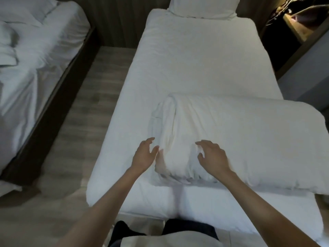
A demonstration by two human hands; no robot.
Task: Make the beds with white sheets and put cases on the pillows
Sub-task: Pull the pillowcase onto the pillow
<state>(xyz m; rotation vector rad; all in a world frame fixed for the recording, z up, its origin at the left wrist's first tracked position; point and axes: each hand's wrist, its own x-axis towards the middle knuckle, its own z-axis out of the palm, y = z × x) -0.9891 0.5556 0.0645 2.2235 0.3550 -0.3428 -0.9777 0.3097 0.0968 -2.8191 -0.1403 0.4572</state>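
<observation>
Reaching over foot of bed: left hand (145, 154) spread wide, fingers apart, at left flank of pillow (231, 139); contact uncertain (blur). Right hand (212, 156) also wide, fingertips curled onto pillow top, gripping nothing. Pillow lies crosswise on near bed (204, 56), white sheet smooth beneath; loose case end (161, 118) folded at left. Second pillow (203, 8) at head. Far bed (39, 56) left, sheets rumpled. Step judged: finishing pillow casing. Next move likely calls for tucking flap, then carrying pillow headward.
</observation>
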